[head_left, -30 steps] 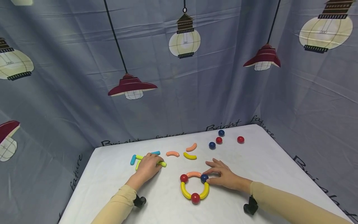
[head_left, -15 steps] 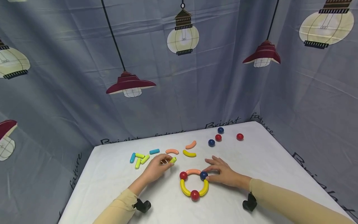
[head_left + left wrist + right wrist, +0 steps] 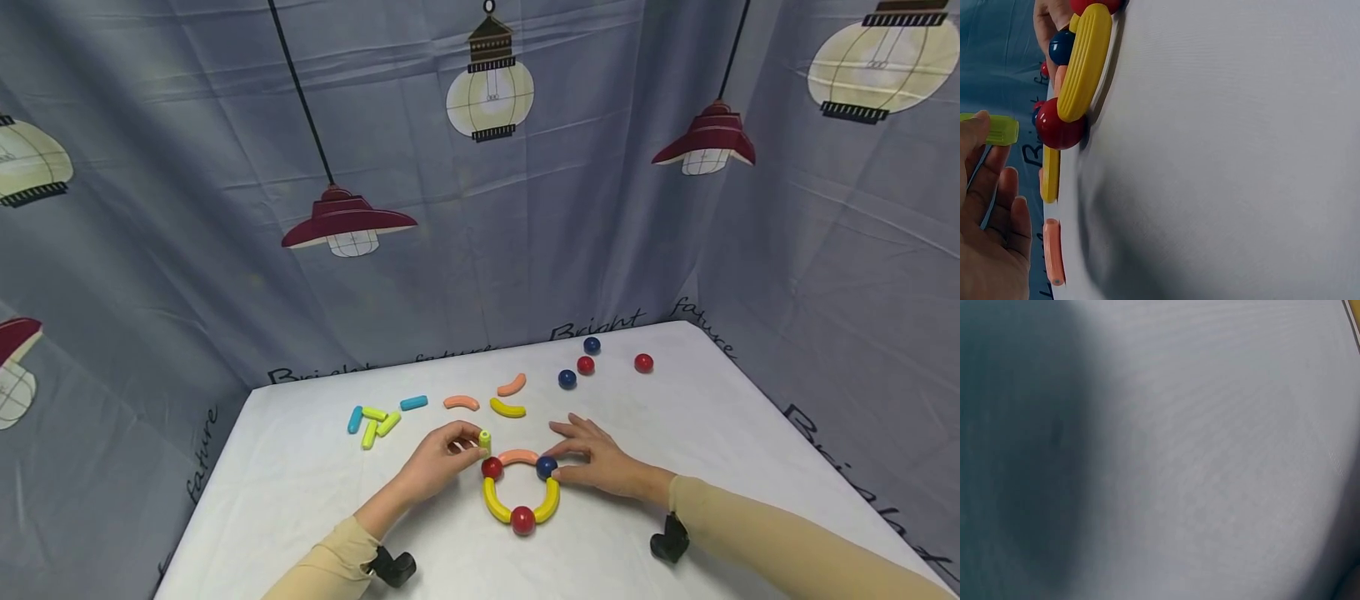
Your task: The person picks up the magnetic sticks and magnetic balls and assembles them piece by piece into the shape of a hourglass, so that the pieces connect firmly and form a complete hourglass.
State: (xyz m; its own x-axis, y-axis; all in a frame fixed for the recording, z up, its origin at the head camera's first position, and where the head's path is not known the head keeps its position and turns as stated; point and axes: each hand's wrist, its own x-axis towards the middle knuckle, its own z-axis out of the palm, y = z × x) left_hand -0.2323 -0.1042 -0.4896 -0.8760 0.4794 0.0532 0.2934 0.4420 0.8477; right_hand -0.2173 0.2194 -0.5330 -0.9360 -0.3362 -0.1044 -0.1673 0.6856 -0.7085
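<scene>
A ring of magnetic-looking toy pieces lies on the white table. It has a left red ball (image 3: 492, 468), a front red ball (image 3: 522, 521), a blue ball (image 3: 547, 467), two yellow curved sticks (image 3: 493, 502) and an orange curved stick (image 3: 518, 457). My left hand (image 3: 444, 457) pinches a lime-green stick (image 3: 485, 442), upright beside the left red ball in the head view. In the left wrist view, a gap shows between the lime-green stick (image 3: 1002, 130) and the red ball (image 3: 1060, 123). My right hand (image 3: 596, 455) holds the blue ball between thumb and finger.
Several lime-green sticks (image 3: 388, 424) and two blue sticks (image 3: 413, 402) lie at the left. Two orange curved sticks (image 3: 461, 402) and a yellow one (image 3: 507, 408) lie behind the ring. Loose blue and red balls (image 3: 643, 363) sit at the back right. A patterned curtain (image 3: 570, 208) encloses the table.
My left hand has picked a lime-green stick from the left pile, carried it right to the ring's left red ball and turned it upright. My right hand stays at the blue ball.
</scene>
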